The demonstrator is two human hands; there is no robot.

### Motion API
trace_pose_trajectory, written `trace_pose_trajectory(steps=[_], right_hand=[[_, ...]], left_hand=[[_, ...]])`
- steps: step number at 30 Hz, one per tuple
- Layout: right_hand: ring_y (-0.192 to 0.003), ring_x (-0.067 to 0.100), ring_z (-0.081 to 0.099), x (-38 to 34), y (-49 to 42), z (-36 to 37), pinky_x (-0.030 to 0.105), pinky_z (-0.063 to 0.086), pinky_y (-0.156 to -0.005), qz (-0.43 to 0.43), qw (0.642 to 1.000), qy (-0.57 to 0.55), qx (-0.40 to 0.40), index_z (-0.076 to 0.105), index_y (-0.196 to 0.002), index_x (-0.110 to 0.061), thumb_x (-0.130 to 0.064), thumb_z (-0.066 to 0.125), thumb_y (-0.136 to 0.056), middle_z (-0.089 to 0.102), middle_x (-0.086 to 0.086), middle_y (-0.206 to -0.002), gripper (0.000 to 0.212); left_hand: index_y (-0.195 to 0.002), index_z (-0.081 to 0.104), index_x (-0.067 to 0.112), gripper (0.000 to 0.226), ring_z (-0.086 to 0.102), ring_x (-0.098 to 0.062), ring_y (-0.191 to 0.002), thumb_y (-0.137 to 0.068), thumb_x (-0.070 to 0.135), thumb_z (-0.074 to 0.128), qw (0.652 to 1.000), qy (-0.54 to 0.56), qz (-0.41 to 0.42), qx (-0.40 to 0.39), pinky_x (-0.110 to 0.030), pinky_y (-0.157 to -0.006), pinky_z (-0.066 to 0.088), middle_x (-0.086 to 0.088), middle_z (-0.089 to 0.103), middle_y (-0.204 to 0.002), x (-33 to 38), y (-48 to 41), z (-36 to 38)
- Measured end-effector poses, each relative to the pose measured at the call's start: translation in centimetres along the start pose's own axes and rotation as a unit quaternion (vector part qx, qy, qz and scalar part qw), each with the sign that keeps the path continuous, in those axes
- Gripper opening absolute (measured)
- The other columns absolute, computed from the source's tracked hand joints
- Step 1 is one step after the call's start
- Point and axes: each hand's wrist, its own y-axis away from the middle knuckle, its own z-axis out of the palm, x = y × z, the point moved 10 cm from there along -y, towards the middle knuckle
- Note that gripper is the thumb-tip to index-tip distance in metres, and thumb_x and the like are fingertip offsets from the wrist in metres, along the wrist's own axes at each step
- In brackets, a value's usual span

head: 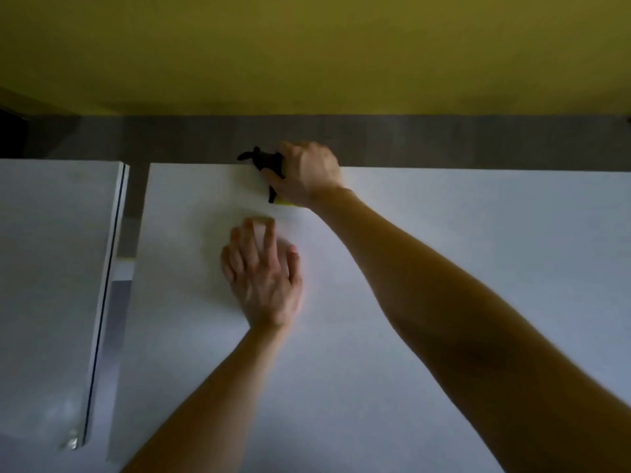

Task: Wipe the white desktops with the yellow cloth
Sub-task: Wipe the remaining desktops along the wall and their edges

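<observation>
Arm [444,302] outstretched, right hand [309,174] around cloth [286,202]

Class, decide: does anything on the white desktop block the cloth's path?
Only the left hand, flat on the desktop just nearer than the yellow cloth gripped by the right hand; nothing else visible.

Two white surfaces, narrow gap between: smaller tabletop [51,268] left, larger tabletop [444,268] right. On the larger: your left hand [264,278] flat; your right hand [307,172] grips yellow cloth [286,202] at far edge.

view: head cam, looking steeply down, close over the white desktop [444,254]
facing: yellow wall [307,46] at 12 o'clock
</observation>
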Motion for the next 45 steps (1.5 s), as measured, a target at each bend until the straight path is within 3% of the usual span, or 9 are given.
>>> trace_pose_trajectory(steps=[7,9,15,24,26,29,34,38,45], right_hand=[[-0.082,0.040,0.068,23.0,14.7,-13.4,0.040,0.048,-0.076,0.196,0.956,0.060,0.209,0.073,-0.095,-0.015,-0.055,0.065,-0.091,0.075,0.015,-0.090,0.041],[-0.078,0.039,0.070,18.0,11.5,-10.2,0.039,0.049,-0.073,0.172,0.964,0.039,0.200,0.075,-0.093,-0.017,-0.055,0.064,-0.089,0.076,0.012,-0.087,0.040],[-0.097,0.028,0.070,-4.6,-2.8,2.2,0.034,0.038,-0.074,-0.037,0.996,-0.014,-0.081,0.064,-0.119,-0.025,-0.064,0.052,-0.104,0.065,-0.001,-0.096,0.044],[-0.083,0.040,0.069,24.4,14.5,-13.9,0.037,0.047,-0.075,0.210,0.963,0.039,0.163,0.072,-0.098,-0.013,-0.059,0.061,-0.092,0.075,0.014,-0.092,0.047],[-0.083,0.042,0.072,21.4,13.1,-12.1,0.044,0.055,-0.079,0.194,0.964,0.018,0.179,0.076,-0.107,-0.017,-0.057,0.061,-0.094,0.078,0.013,-0.094,0.045],[-0.088,0.039,0.074,8.0,5.0,-5.2,0.043,0.058,-0.082,0.015,0.995,-0.003,0.101,0.065,-0.147,-0.035,-0.059,0.055,-0.100,0.079,0.009,-0.103,0.053],[-0.111,0.033,0.067,-1.7,-0.7,0.5,0.039,0.048,-0.092,-0.078,0.996,0.002,-0.052,0.057,-0.151,-0.041,-0.054,0.049,-0.108,0.069,0.006,-0.120,0.046],[-0.094,0.032,0.067,9.7,6.1,-5.7,0.035,0.050,-0.083,-0.050,0.994,-0.050,0.089,0.071,-0.140,-0.034,-0.049,0.060,-0.103,0.070,0.005,-0.103,0.041],[-0.094,0.043,0.069,29.8,17.4,-15.9,0.045,0.053,-0.085,0.188,0.965,0.078,0.167,0.079,-0.116,-0.020,-0.050,0.059,-0.098,0.077,0.014,-0.104,0.041]], left_hand=[[-0.162,0.048,0.020,0.058,0.031,-0.042,-0.160,-0.110,0.045,0.046,0.998,0.025,-0.009,0.063,-0.061,-0.129,0.023,-0.018,0.034,-0.173,0.7,0.8,-0.3],[-0.161,0.050,0.020,0.058,0.032,-0.041,-0.160,-0.110,0.045,0.046,0.998,0.026,-0.010,0.062,-0.061,-0.129,0.023,-0.018,0.035,-0.173,0.6,0.8,-0.2],[-0.161,0.050,0.021,0.058,0.033,-0.039,-0.160,-0.109,0.047,0.046,0.998,0.026,-0.006,0.061,-0.061,-0.129,0.025,-0.017,0.040,-0.170,0.5,1.0,-0.1],[-0.160,0.051,0.019,0.056,0.034,-0.042,-0.159,-0.109,0.042,0.050,0.996,0.033,-0.005,0.077,-0.062,-0.127,0.026,-0.018,0.037,-0.172,0.7,0.8,-0.5],[-0.161,0.051,0.019,0.057,0.033,-0.041,-0.160,-0.109,0.042,0.050,0.997,0.032,-0.011,0.073,-0.062,-0.127,0.026,-0.018,0.036,-0.172,0.8,0.9,-0.6],[-0.160,0.051,0.020,0.057,0.033,-0.040,-0.160,-0.109,0.044,0.048,0.997,0.036,-0.011,0.072,-0.061,-0.129,0.025,-0.017,0.038,-0.172,0.9,0.7,-0.6],[-0.160,0.052,0.021,0.056,0.034,-0.040,-0.159,-0.109,0.045,0.047,0.997,0.022,-0.009,0.071,-0.060,-0.129,0.025,-0.017,0.040,-0.170,0.7,0.8,-0.4],[-0.160,0.052,0.022,0.054,0.036,-0.041,-0.158,-0.110,0.043,0.047,0.996,0.022,-0.011,0.080,-0.060,-0.129,0.025,-0.018,0.040,-0.170,0.5,0.7,-0.6],[-0.161,0.050,0.021,0.055,0.031,-0.042,-0.160,-0.111,0.042,0.045,0.996,0.038,-0.006,0.080,-0.061,-0.129,0.023,-0.019,0.035,-0.173,0.9,0.7,-0.5]])
